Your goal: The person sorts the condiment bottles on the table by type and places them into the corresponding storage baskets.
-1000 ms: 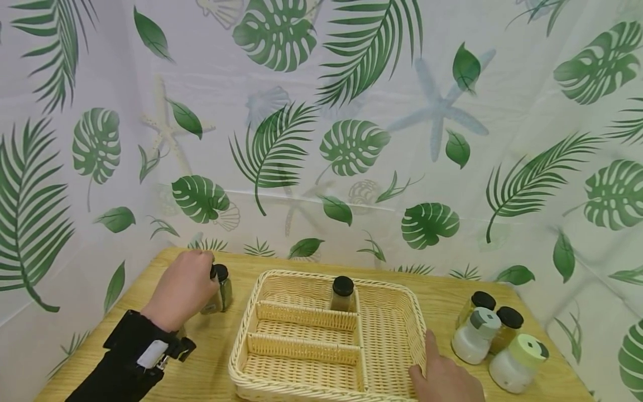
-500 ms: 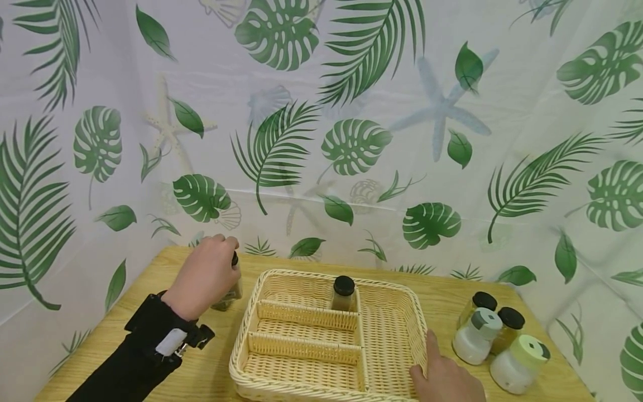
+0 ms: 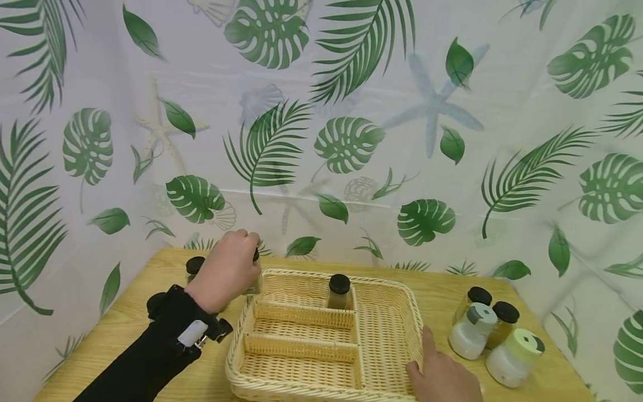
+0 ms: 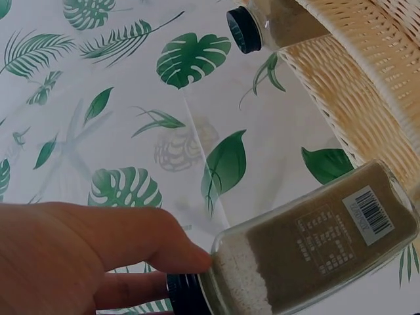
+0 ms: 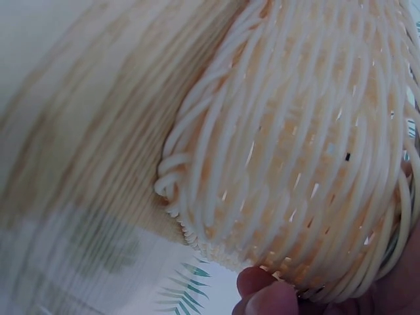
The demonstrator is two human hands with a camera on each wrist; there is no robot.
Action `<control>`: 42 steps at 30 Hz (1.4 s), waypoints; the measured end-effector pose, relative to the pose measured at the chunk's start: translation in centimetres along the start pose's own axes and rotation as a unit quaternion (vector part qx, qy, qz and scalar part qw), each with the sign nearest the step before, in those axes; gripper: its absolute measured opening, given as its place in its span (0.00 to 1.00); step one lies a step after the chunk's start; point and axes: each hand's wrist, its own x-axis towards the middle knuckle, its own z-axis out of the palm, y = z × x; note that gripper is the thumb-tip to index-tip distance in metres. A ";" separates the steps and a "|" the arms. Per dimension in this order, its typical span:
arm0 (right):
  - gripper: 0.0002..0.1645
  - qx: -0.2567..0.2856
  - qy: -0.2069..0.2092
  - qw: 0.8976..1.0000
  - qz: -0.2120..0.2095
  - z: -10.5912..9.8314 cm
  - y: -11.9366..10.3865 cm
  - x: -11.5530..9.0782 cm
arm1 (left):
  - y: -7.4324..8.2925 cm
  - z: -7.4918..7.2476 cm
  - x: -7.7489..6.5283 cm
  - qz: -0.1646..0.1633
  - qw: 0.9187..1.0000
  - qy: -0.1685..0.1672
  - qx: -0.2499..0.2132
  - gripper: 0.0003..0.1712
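Observation:
My left hand (image 3: 226, 272) grips a glass spice jar (image 4: 308, 243) by its black cap. Brownish-grey powder and a paler layer near the cap show through the glass, and a barcode label is on the side. In the head view the hand hides most of this jar, which is beside the back left corner of the divided wicker basket (image 3: 301, 353). On the basket's right side my right hand (image 3: 444, 374) pinches the rim between thumb and fingers. Another black-capped jar (image 3: 339, 290) stands in the basket's back compartment.
On the right of the wooden table (image 3: 201, 379) several jars stand together, among them a white-topped shaker (image 3: 472, 332) and a yellow-green-topped shaker (image 3: 514, 357). Behind my left wrist are a black-capped jar (image 3: 193, 267) and another dark cap (image 3: 156, 304). A leaf-patterned sheet (image 3: 321, 223) hangs behind.
My left hand has moved right with the spice jar, from the table's left side to the basket's back left corner. The right hand stays on the rim.

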 end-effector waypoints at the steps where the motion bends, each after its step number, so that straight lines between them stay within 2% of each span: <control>1: 0.48 0.000 0.001 1.000 0.000 -0.1 -0.1 0.0 | 0.1 0.0 0.2 0.002 1.000 -0.004 -0.002 0.08; 6: 0.49 0.001 0.009 1.000 0.000 -0.2 -0.2 0.0 | 0.9 0.5 1.2 0.011 1.000 -0.017 -0.008 0.06; 12: 0.49 0.001 0.012 1.000 0.001 -0.4 -0.1 0.2 | 1.9 1.1 2.3 0.014 0.999 -0.039 -0.022 0.08; 18: 0.49 0.002 0.017 1.000 0.000 -0.5 0.1 0.4 | 2.9 2.1 3.5 0.030 0.997 -0.059 -0.033 0.06; 26: 0.49 -0.002 0.011 1.000 0.004 -0.5 0.0 0.6 | 3.8 3.5 4.8 0.056 0.997 -0.059 -0.015 0.06; 31: 0.50 -0.002 0.011 1.000 0.007 -0.6 0.0 0.7 | 4.3 4.2 5.2 0.073 0.994 -0.076 -0.023 0.08; 36: 0.51 -0.004 0.006 1.000 0.010 -0.2 0.0 0.8 | 4.8 4.6 5.1 0.076 0.992 -0.097 -0.028 0.09; 42: 0.50 -0.009 0.000 1.000 0.006 0.0 0.4 0.8 | 5.5 5.4 4.9 0.093 0.991 -0.101 -0.003 0.10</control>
